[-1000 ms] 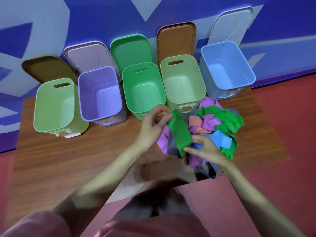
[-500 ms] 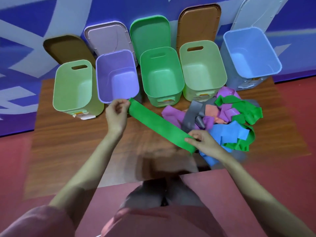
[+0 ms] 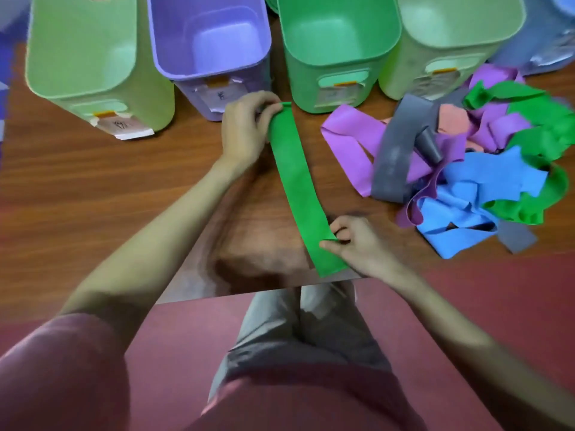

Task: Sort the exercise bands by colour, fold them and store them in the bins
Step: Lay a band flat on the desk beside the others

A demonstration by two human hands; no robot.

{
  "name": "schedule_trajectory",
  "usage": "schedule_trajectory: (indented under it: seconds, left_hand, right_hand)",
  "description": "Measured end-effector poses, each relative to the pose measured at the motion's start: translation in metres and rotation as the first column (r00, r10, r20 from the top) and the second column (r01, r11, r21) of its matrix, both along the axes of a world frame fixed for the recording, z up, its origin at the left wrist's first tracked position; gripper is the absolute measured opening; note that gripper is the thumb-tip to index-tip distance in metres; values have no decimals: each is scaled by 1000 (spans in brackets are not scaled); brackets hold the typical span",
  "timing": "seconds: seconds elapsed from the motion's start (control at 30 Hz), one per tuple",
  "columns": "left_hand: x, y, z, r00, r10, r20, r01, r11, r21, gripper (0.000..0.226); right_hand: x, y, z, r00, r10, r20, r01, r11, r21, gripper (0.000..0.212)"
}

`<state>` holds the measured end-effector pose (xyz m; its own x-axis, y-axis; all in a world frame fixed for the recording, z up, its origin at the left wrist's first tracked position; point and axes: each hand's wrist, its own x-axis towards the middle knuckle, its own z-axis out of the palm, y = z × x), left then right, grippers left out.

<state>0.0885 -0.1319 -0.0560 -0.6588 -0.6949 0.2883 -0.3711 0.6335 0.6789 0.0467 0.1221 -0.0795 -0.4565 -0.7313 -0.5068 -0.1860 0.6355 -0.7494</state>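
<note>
Fingers of both hands, left hand (image 3: 245, 132) and right hand (image 3: 361, 244), pinch the flat, outstretched green band (image 3: 295, 181) by its ends.

The green band (image 3: 295, 178) is looking like smooth matt rubber, the bins (image 3: 339, 54) like slightly glossy plastic, the table (image 3: 93, 181) like polished wood.

Wooden table (image 3: 93, 188), brown with a dark streaked grain, fills the upper half of the view; its near edge runs across at mid-frame. Dark red floor (image 3: 497, 293) below and to the right of that edge. Grey trousers (image 3: 298, 343) stand close against the table's near edge. Maroon shirt (image 3: 56, 374), blurred, fills the lower corners. A strip of blue wall (image 3: 3, 73) shows at far left.
</note>
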Motion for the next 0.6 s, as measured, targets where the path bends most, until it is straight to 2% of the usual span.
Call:
schedule_trajectory:
  seconds: [0.2, 0.27, 0.37, 0.43, 0.5, 0.6]
  left_hand:
    - [-23, -4, -35, 995, -85, 55, 94, 978, -185, 21]
    - [-25, -5, -47, 992, -55, 113, 81, 968, -238, 22]
    - [-26, -10, -56, 981, -31, 194, 90, 948, -305, 24]
    - [-26, -13, -57, 968, -38, 247, 123, 933, -338, 28]
    - [-25, -12, -56, 963, -44, 267, 150, 908, -391, 30]
    - [-24, -2, -50, 976, -83, 200, 172, 857, -485, 29]
  right_hand:
    - [3, -3, 0, 993, 18, -119, -22, 999, -31, 44]
    - [5, -2, 0, 964, 104, -246, -108, 994, -3, 49]
    - [4, 0, 5, 809, 271, -521, -234, 963, 137, 59]
    - [1, 1, 7, 696, 319, -643, -273, 946, 175, 63]
    - [-3, 1, 7, 685, 259, -681, -290, 954, 71, 52]
    - [-19, -1, 4, 700, 37, -713, -218, 962, -165, 28]
